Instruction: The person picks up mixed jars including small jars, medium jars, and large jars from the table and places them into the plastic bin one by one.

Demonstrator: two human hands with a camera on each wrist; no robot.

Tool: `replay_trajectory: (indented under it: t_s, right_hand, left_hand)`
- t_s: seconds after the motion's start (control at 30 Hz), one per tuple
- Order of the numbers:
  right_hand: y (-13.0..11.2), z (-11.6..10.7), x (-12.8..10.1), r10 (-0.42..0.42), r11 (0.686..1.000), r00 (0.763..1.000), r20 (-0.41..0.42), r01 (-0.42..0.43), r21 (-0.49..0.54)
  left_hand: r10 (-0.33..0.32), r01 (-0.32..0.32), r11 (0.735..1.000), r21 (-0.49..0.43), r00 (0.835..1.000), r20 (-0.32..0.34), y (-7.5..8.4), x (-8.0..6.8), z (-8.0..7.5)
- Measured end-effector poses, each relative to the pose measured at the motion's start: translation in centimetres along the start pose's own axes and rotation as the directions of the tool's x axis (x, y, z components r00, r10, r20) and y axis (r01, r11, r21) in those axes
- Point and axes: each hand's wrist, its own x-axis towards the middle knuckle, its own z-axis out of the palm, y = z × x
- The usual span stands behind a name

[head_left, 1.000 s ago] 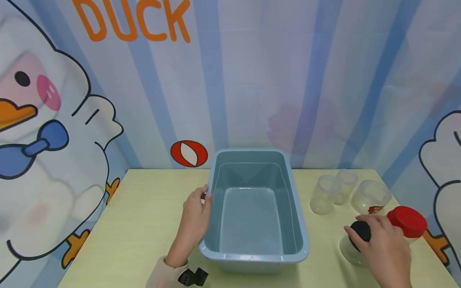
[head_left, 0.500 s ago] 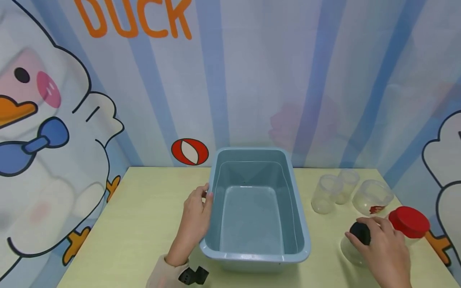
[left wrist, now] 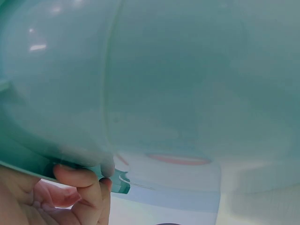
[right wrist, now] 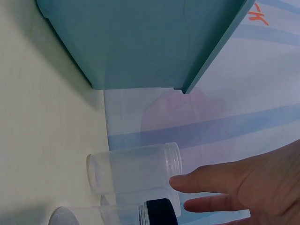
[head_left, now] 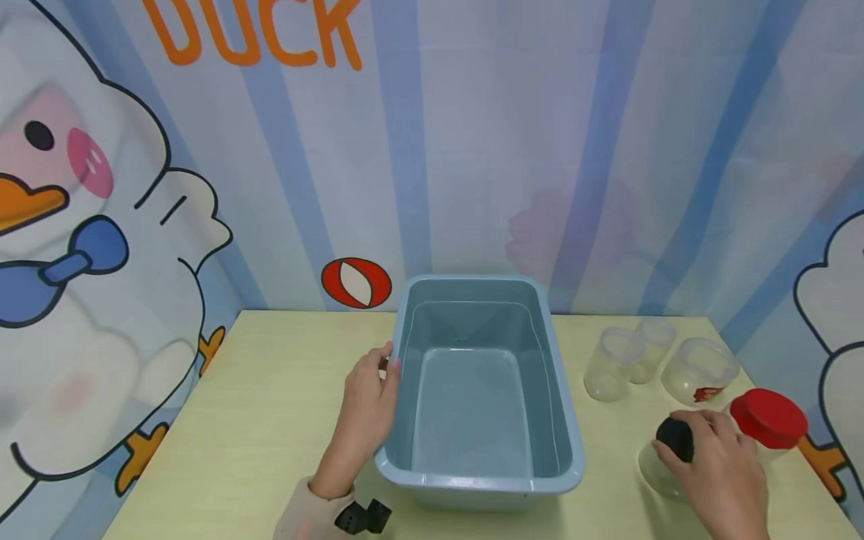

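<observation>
My left hand (head_left: 367, 405) grips the left rim of a blue plastic basin (head_left: 478, 480), its fingers curled at the edge. In the left wrist view, the basin's outer wall (left wrist: 187, 84) fills most of the picture, with the curled fingers (left wrist: 82, 187) under the rim. On the right, my right hand (head_left: 725, 469) holds a clear jar by its black lid (head_left: 675, 439), thumb and forefinger at the lid's sides. The jar (head_left: 658, 476) stands upright on the table, partly hidden by the hand. The right wrist view catches the black lid (right wrist: 161, 213) at its bottom edge.
Behind the right hand stand two clear lidless cylinders (head_left: 607, 367), a wider clear jar (head_left: 698, 371) with a red mark, and a red-lidded jar (head_left: 769, 418) close beside the hand. A duck-printed curtain (head_left: 472, 150) rises at the back of the pale table (head_left: 270, 420).
The head view has shifted slightly. Both hands keep their places, the left at the basin rim and the right on the black-lidded jar.
</observation>
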Motion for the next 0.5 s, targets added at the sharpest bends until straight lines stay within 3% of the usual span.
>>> replay_trajectory:
  t_s: [0.17,0.5]
  right_hand:
    - [-0.14,-0.09,0.22,0.045,0.999,0.998,0.048,-0.044,-0.009]
    - [0.09,-0.18,0.44,0.055,0.997,0.997,0.051,-0.052,-0.061]
  left_hand:
    - [-0.004,0.004,1.000,0.002,1.000,-0.002,0.00,-0.12,-0.10]
    - [0.000,0.000,1.000,0.002,1.000,-0.003,-0.02,-0.05,-0.05]
